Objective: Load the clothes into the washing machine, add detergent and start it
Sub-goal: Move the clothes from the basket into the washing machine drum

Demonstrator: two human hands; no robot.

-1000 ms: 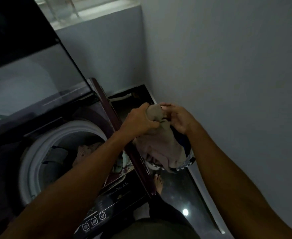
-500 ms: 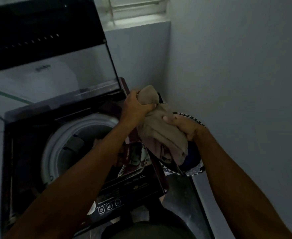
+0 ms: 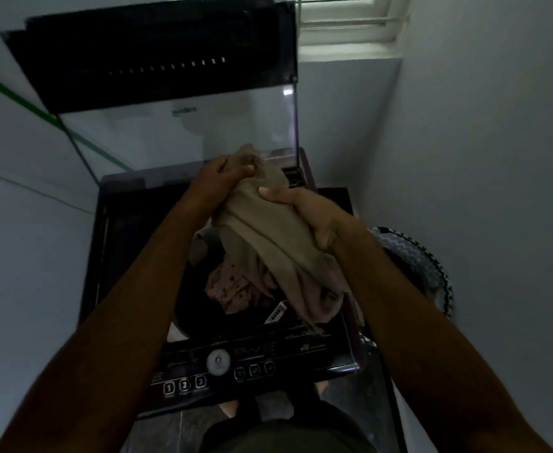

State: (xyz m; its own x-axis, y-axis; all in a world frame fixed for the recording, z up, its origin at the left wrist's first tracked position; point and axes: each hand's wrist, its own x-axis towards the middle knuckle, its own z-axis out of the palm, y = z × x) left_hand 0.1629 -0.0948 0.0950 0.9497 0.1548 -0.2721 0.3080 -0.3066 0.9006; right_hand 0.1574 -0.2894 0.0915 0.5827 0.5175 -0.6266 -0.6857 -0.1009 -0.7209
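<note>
A dark top-loading washing machine (image 3: 131, 256) stands in front of me with its glass lid (image 3: 183, 125) raised upright. Both hands hold a beige garment (image 3: 268, 246) above the open drum. My left hand (image 3: 219, 181) grips its upper end. My right hand (image 3: 304, 214) clasps it lower down, and the cloth hangs over the drum's right side. Inside the drum lies a pinkish patterned garment (image 3: 232, 289). The control panel (image 3: 252, 364) with a round dial (image 3: 218, 361) runs along the front edge.
A laundry basket (image 3: 428, 266) with a black-and-white zigzag rim sits to the right of the machine, partly hidden by my right arm. Grey walls close in on the left and right. A window (image 3: 343, 21) is above the back corner.
The beige garment has been carried from over the basket at the right to above the drum. The view has swung left and now centres on the machine.
</note>
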